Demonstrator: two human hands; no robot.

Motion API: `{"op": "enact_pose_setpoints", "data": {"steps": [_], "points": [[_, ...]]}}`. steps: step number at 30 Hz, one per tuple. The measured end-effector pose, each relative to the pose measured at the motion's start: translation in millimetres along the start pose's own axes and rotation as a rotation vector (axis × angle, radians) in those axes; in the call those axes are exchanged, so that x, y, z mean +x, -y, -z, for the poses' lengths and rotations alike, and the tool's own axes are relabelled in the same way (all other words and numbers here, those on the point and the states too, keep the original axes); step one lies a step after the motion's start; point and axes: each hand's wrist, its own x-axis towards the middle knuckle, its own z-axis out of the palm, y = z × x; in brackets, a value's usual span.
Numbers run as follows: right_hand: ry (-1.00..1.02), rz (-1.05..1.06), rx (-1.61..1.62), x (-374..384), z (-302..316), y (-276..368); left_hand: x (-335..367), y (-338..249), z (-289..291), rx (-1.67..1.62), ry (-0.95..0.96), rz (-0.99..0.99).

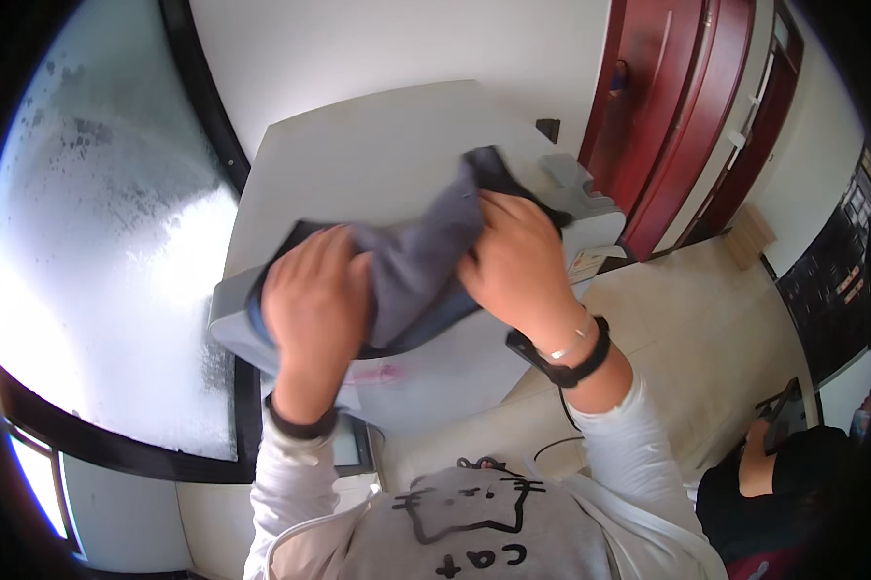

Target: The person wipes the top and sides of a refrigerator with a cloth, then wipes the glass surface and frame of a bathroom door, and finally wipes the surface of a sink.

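Observation:
A dark grey-blue piece of cloth (416,256) with black edging is bunched over the near part of a light grey flat-topped stand (368,145). My left hand (314,295) grips its left side, fingers curled over the fabric and slightly blurred. On the other side, my right hand (522,256) is closed on the cloth's right part, where a folded ridge rises beside my fingers. The cloth's underside is hidden, and I cannot tell what kind of garment or cover it is. Both wrists wear black bands.
A frosted window (116,232) with a black frame stands close on the left. Grey moulded plastic pieces (575,184) sit at the stand's right edge. A red door (657,106) is at the far right. Another person (773,488) is at the lower right with a dark flat device (788,416).

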Motion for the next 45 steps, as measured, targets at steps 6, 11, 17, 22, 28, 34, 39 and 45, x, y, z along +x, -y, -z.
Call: {"op": "enact_pose_setpoints", "data": {"steps": [6,11,17,22,28,34,39,45], "points": [[0.128,0.181,0.091,-1,-5,4,-9,28,9,-0.044,-0.027,0.005],[0.105,0.075,-0.015,0,-11,13,-27,45,11,0.195,-0.210,0.198],[-0.009,0.081,0.035,-17,-42,71,-62,34,-23,0.248,-0.265,0.074],[0.053,-0.119,0.247,-96,-84,56,-155,54,-63,0.314,-0.219,-0.040],[-0.044,-0.207,0.326,-47,-70,90,-88,25,-12,0.221,0.067,0.051],[0.013,-0.007,0.092,-88,-73,92,-150,29,-39,0.206,0.154,0.043],[0.111,-0.057,0.210,-105,-69,93,-182,26,-49,0.217,0.140,0.048],[-0.049,-0.137,0.353,-73,-77,100,-123,25,-53,0.104,-0.107,0.099]]}}
